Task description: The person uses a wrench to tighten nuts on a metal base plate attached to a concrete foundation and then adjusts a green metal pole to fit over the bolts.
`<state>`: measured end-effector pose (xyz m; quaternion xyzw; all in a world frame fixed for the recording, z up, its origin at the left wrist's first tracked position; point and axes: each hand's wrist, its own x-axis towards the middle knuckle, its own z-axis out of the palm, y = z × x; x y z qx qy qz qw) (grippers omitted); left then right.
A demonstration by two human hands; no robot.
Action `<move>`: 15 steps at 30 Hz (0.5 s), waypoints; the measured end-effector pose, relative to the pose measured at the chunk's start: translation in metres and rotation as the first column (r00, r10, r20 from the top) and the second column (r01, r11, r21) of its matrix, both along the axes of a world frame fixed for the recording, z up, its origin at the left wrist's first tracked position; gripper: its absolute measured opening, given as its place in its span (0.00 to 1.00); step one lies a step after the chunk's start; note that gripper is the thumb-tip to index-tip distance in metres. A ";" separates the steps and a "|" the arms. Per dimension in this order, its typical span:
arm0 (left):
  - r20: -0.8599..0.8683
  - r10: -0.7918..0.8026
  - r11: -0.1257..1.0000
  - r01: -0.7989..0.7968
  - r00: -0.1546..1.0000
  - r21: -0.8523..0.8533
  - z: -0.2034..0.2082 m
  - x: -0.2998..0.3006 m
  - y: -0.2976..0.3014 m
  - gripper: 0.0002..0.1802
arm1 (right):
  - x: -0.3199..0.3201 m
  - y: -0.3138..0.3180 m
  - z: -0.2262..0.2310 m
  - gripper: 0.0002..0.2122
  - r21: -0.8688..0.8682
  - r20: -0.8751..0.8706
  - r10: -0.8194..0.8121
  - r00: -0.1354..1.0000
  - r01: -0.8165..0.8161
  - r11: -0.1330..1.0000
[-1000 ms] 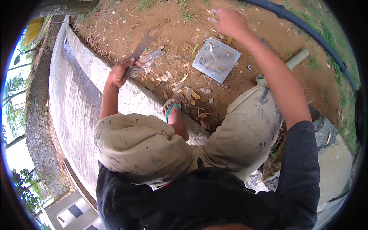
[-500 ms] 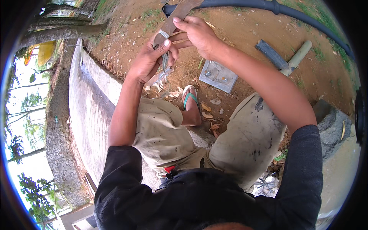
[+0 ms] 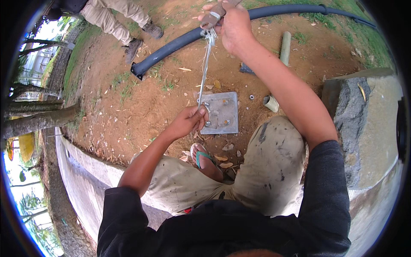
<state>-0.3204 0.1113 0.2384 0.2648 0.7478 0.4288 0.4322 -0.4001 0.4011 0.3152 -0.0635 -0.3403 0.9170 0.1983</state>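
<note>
My right hand (image 3: 236, 29) is closed around a flat brown bar (image 3: 211, 19) at the top of the view, its material unclear. Pale frayed string (image 3: 205, 68) is wrapped around the bar and hangs from its near end. The string runs straight and stretched down to my left hand (image 3: 187, 122), which pinches its lower end. Just right of that hand, a square grey metal plate (image 3: 223, 122) with bolts lies on the soil. Part of the bar is hidden by my right fingers.
A long black pipe (image 3: 171, 50) curves across the far side. Beyond its left end stands another person in tan trousers (image 3: 112, 25) and boots. A pale green pipe (image 3: 285, 48) lies to the right, near a broken concrete block (image 3: 349, 124). A low concrete wall (image 3: 81, 171) runs along the left.
My left hand has come away from the bar and moved down, drawing out the string. The bar has shifted slightly right in my right hand. Another person's legs now show at upper left.
</note>
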 end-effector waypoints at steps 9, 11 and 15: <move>-0.370 -0.331 0.933 0.241 0.868 -0.268 -0.068 -0.017 -0.085 0.24 | 0.058 -0.062 -0.023 0.07 0.270 0.152 -0.069 0.986 0.026 0.962; -0.332 -0.415 0.886 0.294 0.847 -0.359 -0.065 -0.023 -0.099 0.23 | 0.078 -0.076 -0.022 0.07 0.282 0.198 -0.001 0.980 -0.056 0.958; -0.186 -0.396 0.901 0.342 0.899 -0.269 -0.027 -0.016 -0.103 0.21 | 0.130 -0.063 -0.019 0.09 0.612 0.388 0.049 0.921 -0.296 0.733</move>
